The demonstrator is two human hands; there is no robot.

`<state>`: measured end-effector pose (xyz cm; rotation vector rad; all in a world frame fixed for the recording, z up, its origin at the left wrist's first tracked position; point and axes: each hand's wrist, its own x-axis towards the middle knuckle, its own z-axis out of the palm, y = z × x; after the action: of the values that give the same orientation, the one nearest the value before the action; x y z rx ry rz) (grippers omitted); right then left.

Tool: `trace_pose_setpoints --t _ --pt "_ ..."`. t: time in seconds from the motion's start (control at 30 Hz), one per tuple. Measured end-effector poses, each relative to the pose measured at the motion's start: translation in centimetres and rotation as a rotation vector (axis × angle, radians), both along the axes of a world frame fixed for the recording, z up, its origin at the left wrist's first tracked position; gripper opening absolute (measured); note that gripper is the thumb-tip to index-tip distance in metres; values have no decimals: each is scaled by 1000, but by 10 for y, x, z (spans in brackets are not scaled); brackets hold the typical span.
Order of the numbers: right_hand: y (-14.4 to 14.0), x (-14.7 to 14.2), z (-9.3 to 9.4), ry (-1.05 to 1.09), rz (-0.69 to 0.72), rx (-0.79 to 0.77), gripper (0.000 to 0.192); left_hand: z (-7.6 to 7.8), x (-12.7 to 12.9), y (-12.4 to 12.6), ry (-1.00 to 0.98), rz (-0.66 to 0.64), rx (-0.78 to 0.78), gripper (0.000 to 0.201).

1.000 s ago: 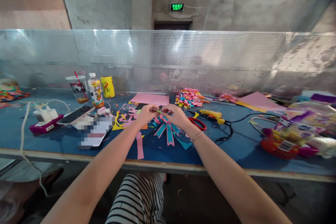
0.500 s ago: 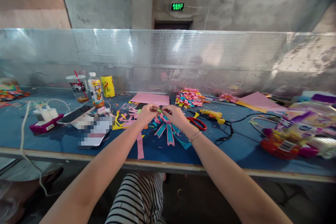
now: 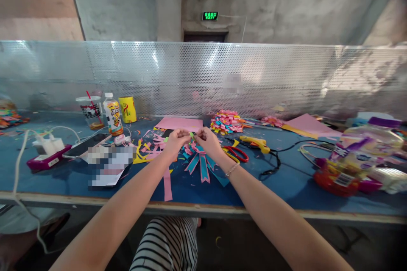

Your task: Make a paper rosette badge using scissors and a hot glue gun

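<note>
A small light-green paper strip (image 3: 191, 135) is pinched between my two hands above the blue table. My left hand (image 3: 177, 141) holds its left side with closed fingertips. From the other side my right hand (image 3: 208, 142) grips it, also closed. Just below them lies a blue and pink paper rosette (image 3: 202, 167) with notched tails spread toward me; its upper part is partly hidden by my fingers. Red-handled scissors (image 3: 235, 154) rest to the right of my right hand. Pink paper scraps (image 3: 154, 147) lie left of my left hand.
A yellow glue gun (image 3: 256, 143) with a black cord lies right. Behind stand a paper-flower pile (image 3: 227, 122) and pink sheet (image 3: 179, 124). Left are a drink bottle (image 3: 112, 114), plastic cup (image 3: 90, 112), yellow can (image 3: 127, 109), phone (image 3: 87, 145) and purple power strip (image 3: 49, 159). A jar (image 3: 343, 171) stands right.
The view has shifted slightly, so the table sits a little lower in the picture. Both hands stay together at the green strip, with only small finger movement.
</note>
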<state>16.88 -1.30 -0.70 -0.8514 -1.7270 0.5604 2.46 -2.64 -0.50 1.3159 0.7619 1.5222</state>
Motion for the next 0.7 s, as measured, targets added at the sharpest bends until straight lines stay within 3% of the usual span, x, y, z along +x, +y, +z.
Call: trace_pose_setpoints --t 0.13,0.27,0.37,0.43,0.5,0.57,0.63,0.7 --pt "-2 -1 -2 -28 38 16 14 -1 -2 1 131 77 51 28" --pt "-6 -1 -1 -92 103 1 17 -3 -6 3 129 22 29 30" --pt "-2 23 11 -290 30 55 15 -4 -10 7 131 18 17 28" --pt "4 57 21 -431 -248 89 16 -6 -15 12 113 32 2 25" --pt "13 100 24 -412 -722 8 24 -8 -19 18 77 47 -10 22" --pt "22 141 19 -405 -1130 -172 34 -11 -23 24 37 65 -23 21" --pt "29 170 8 -403 -1274 -470 41 -13 -27 29 -9 89 -44 21" --pt "33 182 -4 -473 -1232 -650 44 -13 -28 31 -56 110 -67 21"
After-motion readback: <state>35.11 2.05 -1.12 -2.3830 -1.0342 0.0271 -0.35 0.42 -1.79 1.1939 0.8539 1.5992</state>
